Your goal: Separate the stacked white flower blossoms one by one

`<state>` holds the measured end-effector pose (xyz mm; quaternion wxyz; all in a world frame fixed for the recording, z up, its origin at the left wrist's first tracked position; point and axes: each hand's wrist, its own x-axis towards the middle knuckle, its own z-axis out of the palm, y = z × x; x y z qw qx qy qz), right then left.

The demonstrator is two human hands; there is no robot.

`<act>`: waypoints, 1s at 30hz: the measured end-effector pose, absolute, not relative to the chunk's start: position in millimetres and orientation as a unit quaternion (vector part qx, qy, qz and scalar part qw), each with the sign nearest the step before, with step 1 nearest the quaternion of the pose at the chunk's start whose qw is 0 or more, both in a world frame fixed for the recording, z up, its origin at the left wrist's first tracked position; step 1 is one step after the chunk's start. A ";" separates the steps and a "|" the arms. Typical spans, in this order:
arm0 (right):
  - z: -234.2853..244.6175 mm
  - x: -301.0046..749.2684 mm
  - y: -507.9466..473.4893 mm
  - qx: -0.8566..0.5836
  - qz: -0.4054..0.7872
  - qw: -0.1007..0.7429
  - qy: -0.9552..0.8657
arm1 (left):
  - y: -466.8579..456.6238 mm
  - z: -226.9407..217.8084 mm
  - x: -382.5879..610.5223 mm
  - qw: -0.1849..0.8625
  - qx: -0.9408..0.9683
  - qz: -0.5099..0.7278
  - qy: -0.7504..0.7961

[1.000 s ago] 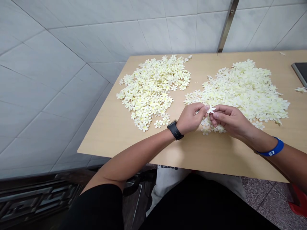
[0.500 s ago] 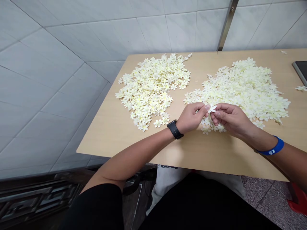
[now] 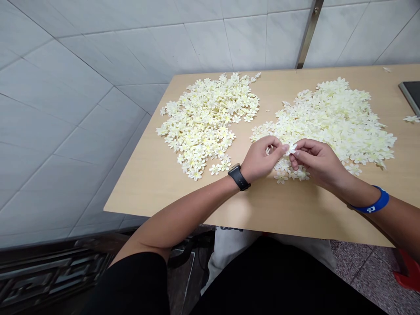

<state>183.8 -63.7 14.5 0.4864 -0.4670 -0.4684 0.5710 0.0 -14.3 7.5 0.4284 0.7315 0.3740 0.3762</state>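
Between my fingertips is one small white artificial flower (image 3: 291,149), held over the near edge of the right-hand pile. My left hand (image 3: 263,158), with a black watch above it on the wrist, pinches the flower from the left. From the right, my right hand (image 3: 316,162) pinches the same flower between thumb and forefinger, its other fingers curled in. The right pile of white flowers (image 3: 337,118) spreads behind and beside both hands. A second pile of pale yellow-white flowers (image 3: 210,113) lies further left, apart from the hands.
The piles rest on a light wooden table (image 3: 183,197) set against a tiled wall (image 3: 203,43). A dark flat device (image 3: 411,96) lies at the right edge, with a loose flower (image 3: 411,119) near it. Something red (image 3: 407,271) stands on the floor at lower right.
The flower has turned slightly between my fingertips, and my fingers have shifted a little. Both piles look the same; the whole view has moved very slightly.
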 end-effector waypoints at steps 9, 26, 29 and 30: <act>17.4 183.5 -69.4 -0.543 0.396 0.468 -0.574 | -25.0 16.4 -1.1 0.381 0.774 0.373 0.341; 10.0 183.7 -69.5 -0.534 0.352 0.462 -0.614 | -24.9 11.9 0.0 0.401 0.761 0.358 0.364; 10.5 183.5 -69.2 -0.541 0.373 0.461 -0.596 | -23.1 10.4 -0.9 0.422 0.747 0.356 0.371; 11.1 183.4 -69.2 -0.544 0.375 0.461 -0.593 | -22.2 10.0 -1.0 0.432 0.738 0.357 0.376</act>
